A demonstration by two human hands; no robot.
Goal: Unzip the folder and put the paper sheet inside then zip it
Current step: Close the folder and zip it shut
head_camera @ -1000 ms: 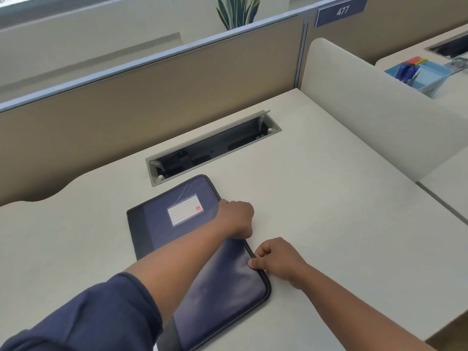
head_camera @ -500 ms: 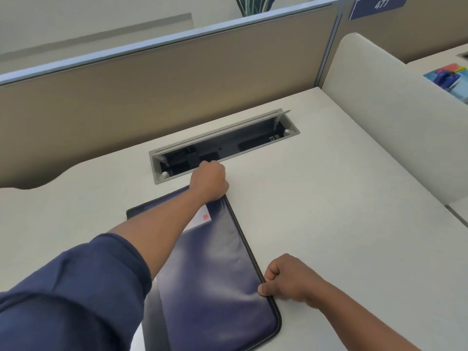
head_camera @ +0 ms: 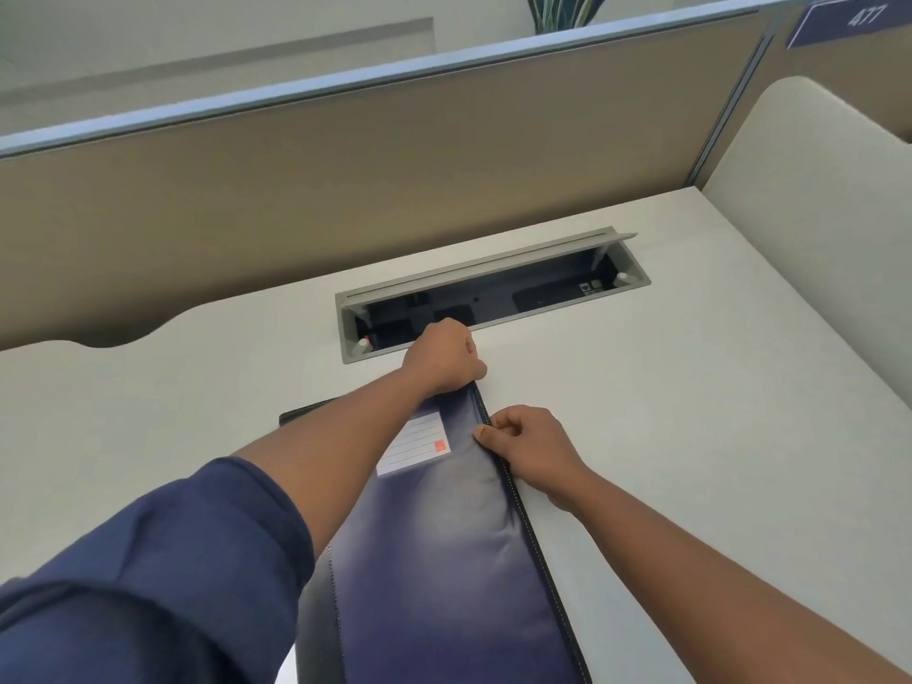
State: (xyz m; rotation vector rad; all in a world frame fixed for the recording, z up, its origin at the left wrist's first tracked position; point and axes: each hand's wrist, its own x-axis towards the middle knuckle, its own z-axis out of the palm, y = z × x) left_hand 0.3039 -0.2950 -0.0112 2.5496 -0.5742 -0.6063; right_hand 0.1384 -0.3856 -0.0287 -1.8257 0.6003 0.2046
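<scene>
A dark blue zip folder (head_camera: 444, 560) with a white label (head_camera: 417, 449) lies flat on the white desk (head_camera: 691, 436). My left hand (head_camera: 444, 357) is a closed fist at the folder's far right corner, gripping the zip there; the puller itself is hidden under the fingers. My right hand (head_camera: 530, 449) pinches the folder's right zip edge a little nearer to me, thumb on top. My left forearm crosses over the folder's left part. No paper sheet is visible.
An open cable tray (head_camera: 493, 293) is sunk into the desk just beyond my left hand. A beige partition (head_camera: 345, 180) closes off the back, and a white side panel (head_camera: 814, 214) stands at the right.
My left hand has travelled along the right edge to the folder's far corner. My right hand has shifted from the near part of that edge up towards the far corner. The camera moved closer.
</scene>
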